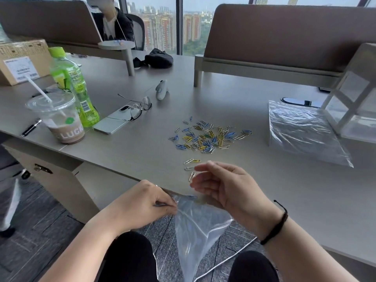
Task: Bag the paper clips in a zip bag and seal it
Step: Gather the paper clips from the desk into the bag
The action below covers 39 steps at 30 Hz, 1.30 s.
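Observation:
A pile of blue, yellow and silver paper clips (pixel 209 137) lies spread on the grey table (pixel 142 151), with three stray clips (pixel 191 167) nearer the front edge. Below that edge a clear zip bag (pixel 195 226) hangs over my lap. My left hand (pixel 146 202) pinches the bag's rim at its left corner. My right hand (pixel 223 186) hovers over the bag's mouth, fingers curled and apart, thumb low near the rim. I cannot tell whether it holds a clip; a little blue and yellow shows at the rim.
More clear zip bags (pixel 301 131) lie at the right beside a white frame stand (pixel 354 98). At the left stand a lidded iced drink (pixel 59 119), a green bottle (pixel 73 86), a phone (pixel 114 123) and glasses (pixel 138 108). A person sits far behind.

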Available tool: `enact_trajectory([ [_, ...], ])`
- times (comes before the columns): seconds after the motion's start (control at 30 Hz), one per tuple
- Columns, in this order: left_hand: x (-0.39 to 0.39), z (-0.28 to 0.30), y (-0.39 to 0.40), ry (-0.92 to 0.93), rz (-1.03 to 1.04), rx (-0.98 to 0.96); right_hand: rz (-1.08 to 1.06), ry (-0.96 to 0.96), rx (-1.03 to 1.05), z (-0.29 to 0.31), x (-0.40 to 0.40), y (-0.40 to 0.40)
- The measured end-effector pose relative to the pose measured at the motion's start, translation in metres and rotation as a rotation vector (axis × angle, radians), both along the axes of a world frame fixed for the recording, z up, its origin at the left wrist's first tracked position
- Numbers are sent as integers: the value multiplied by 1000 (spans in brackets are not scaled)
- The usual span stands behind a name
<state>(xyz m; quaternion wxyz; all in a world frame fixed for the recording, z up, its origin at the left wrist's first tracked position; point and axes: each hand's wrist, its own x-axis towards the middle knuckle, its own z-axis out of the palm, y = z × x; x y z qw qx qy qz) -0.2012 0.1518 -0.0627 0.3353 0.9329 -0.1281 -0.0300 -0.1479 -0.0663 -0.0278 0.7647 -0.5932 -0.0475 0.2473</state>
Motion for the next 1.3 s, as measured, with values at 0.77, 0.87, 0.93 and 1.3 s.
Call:
enact_trajectory([
  [0.77, 0, 11, 5, 44, 16, 78, -237, -598, -1244, -33, 171, -28],
  [0.87, 1, 6, 8, 51, 13, 71, -153, -704, -1223, -28, 158, -23],
  [0.93, 2, 3, 9, 49, 12, 68, -153, -741, -1168, -24, 144, -23],
  [1.3, 3, 9, 5, 50, 38, 34, -48, -705, -876, -21, 66, -17],
])
